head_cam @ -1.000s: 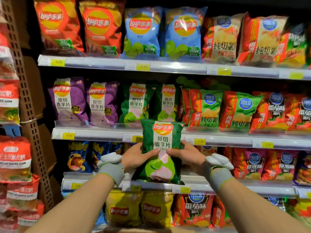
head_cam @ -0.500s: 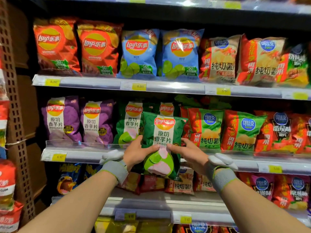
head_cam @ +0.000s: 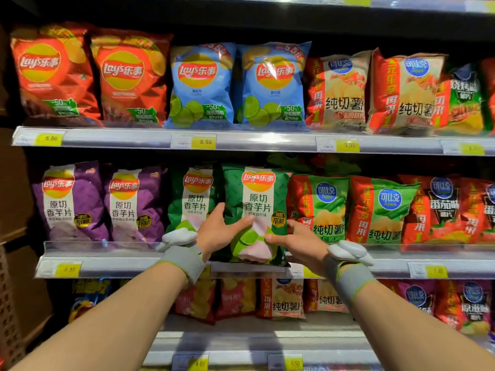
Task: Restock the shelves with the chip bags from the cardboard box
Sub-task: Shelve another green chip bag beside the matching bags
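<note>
Two bare forearms reach in from the bottom, each with a grey knit wristband [head_cam: 184,259] edged in lime and a white moulded plastic pod strapped on top. Left hand [head_cam: 218,231] curled on the left edge of a green chip bag [head_cam: 257,210], thumb across the front, fingers hidden behind. Right hand [head_cam: 297,241] grips the bag's lower right side, thumb on the front panel. Both closed on it, neither wide open.

Bag is glossy crinkled foil, puffed pillow shape, upright, its bottom edge right at the clear plastic lip of the middle shelf [head_cam: 107,263]. It sits in front of the matching green bags [head_cam: 192,199], just left of the red-and-green bags [head_cam: 320,207]. Purple bags [head_cam: 101,204] further left.

Shelf edge is a pale plastic strip with yellow price tags [head_cam: 68,269]. Upper shelf behind: shiny red bags [head_cam: 91,73], light blue bags [head_cam: 235,84], beige-red ones to the right. Lower shelf bags blurred.
</note>
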### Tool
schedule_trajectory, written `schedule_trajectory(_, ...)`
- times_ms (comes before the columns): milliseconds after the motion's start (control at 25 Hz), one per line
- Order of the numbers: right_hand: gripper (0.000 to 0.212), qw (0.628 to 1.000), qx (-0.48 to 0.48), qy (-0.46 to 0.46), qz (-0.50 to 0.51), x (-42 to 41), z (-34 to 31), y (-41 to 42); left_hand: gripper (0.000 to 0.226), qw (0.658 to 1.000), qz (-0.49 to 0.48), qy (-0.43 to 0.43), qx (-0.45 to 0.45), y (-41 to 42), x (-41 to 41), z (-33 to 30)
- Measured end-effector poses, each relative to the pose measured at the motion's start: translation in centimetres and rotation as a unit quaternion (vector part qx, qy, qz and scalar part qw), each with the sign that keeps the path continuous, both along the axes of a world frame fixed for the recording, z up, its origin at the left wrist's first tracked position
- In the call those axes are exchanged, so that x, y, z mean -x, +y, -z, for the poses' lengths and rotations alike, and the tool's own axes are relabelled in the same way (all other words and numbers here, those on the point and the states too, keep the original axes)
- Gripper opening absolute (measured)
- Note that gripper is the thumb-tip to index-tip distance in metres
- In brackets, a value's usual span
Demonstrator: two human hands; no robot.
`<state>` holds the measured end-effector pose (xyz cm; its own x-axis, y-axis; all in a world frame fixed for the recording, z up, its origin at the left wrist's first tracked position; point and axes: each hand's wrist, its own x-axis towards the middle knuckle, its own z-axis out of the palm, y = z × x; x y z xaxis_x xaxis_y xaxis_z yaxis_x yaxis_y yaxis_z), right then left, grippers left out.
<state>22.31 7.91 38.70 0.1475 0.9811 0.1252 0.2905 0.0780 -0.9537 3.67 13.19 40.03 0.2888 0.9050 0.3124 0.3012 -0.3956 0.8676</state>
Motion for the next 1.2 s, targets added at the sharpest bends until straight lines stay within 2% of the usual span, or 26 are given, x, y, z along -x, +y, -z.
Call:
schedule_trajectory(200, 0.038, 0.997, -0.042, -0.028, 0.057, -0.5, -0.8, 2.2, 0.09, 0.999, -0.013, 0.006, 0.037, 2.1, -0.8, -0.2)
schedule_trajectory(400, 0.044, 0.994, -0.074, -0.021, 0.073, -0.6, -1.2, 3.8, 0.065, 1.0, -0.022, 0.016, -0.003, 3.6, -1.4, -0.6)
schedule_trajectory(560, 0.058, 0.993, -0.082, -0.044, 0.066, -0.5, -1.0, 5.1, 0.076, 0.999, -0.042, 0.019, -0.023, 4.9, -1.9, 0.2)
schedule_trajectory(720, 0.069, 0.99, -0.085, -0.073, 0.08, -0.5, -0.6, 6.6, 0.071, 0.996, -0.066, 0.039, -0.052, 5.7, -2.5, 0.7)
schedule_trajectory(1200, 0.092, 0.985, -0.012, -0.129, 0.111, -1.1, 1.4, 8.5, 0.08, 0.994, -0.066, 0.089, -0.01, 7.7, -3.4, 2.3)
